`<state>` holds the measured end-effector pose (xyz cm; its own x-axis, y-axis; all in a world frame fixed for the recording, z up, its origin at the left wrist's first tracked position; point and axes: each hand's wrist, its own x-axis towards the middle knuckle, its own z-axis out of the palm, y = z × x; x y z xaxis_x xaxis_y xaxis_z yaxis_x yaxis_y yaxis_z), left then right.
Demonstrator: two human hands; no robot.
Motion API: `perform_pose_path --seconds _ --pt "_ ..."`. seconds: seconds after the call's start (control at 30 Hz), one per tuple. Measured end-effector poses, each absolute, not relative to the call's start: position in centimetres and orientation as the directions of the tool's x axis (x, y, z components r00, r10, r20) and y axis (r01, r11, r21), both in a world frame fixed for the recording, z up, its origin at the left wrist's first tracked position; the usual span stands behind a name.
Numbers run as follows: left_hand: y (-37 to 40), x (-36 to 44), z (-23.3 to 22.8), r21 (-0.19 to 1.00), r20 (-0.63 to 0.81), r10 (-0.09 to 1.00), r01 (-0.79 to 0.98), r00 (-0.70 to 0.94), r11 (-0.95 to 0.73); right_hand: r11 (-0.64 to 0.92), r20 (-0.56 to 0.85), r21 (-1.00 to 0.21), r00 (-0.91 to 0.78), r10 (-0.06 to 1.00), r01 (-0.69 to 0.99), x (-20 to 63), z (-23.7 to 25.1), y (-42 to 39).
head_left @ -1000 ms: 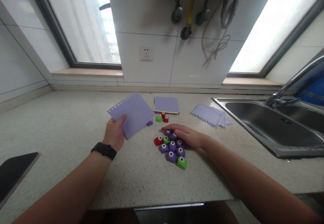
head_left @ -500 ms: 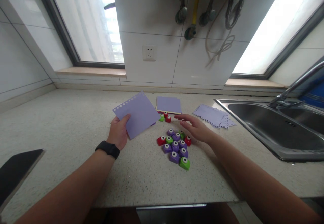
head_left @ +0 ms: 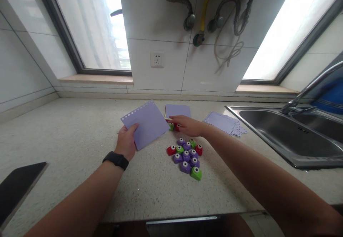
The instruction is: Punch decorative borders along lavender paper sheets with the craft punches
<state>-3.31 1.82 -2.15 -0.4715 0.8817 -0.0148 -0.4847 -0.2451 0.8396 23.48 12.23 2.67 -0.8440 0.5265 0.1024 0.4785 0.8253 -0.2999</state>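
My left hand (head_left: 127,140), with a black watch on its wrist, pinches a purple paper sheet (head_left: 150,124) between thumb and fingers. A row of punched holes runs along the sheet's upper left edge. My right hand (head_left: 187,125) reaches left, fingers stretched out over a small group of red and green craft punches (head_left: 171,126), partly hiding them. Whether the fingertips touch a punch I cannot tell. Closer to me lie several purple, green and red craft punches (head_left: 185,155) with white star-marked buttons. Behind my right hand lies a stack of purple paper (head_left: 178,110).
Purple sheets with punched edges (head_left: 222,122) lie fanned out right of my right hand, beside the steel sink (head_left: 268,151) and its faucet (head_left: 308,87). A dark flat object (head_left: 21,185) lies at the left counter edge. Hoses and valves (head_left: 198,39) hang on the wall.
My right hand has moved left, from beside the larger cluster of punches to over the small group by the paper stack. My left hand still holds the sheet, nearly unmoved.
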Motion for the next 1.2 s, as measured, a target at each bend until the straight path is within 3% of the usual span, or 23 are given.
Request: perform_pose_path --seconds 0.1,0.17,0.27,0.57,0.9,1.2 --pt "2.0 -3.4 -2.3 0.844 -0.015 0.88 -0.478 -0.475 -0.244 0.877 0.042 -0.257 -0.901 0.431 0.407 22.2 2.7 12.7" --pt "2.0 -3.5 -2.3 0.846 -0.012 0.881 -0.474 -0.473 -0.243 0.885 0.036 -0.21 -0.901 0.433 0.416 22.1 2.8 12.7" --pt "2.0 -3.5 -2.4 0.848 -0.016 0.882 -0.474 -0.47 -0.237 0.86 0.016 -0.189 -0.874 0.486 0.474 22.8 3.0 12.4" --pt "2.0 -3.2 -2.2 0.853 -0.023 0.885 -0.471 -0.466 -0.226 0.734 -0.089 -0.289 -0.78 0.619 0.615 25.8 3.6 10.7" --pt "1.5 -2.9 -2.2 0.871 0.004 0.912 -0.447 -0.411 -0.205 0.561 0.019 -0.379 -0.6 0.8 0.736 27.5 2.1 9.6" --pt "1.4 -2.7 -2.3 0.893 0.014 0.918 -0.409 -0.395 -0.189 0.43 0.009 -0.406 -0.467 0.884 0.806 28.5 1.5 8.8"
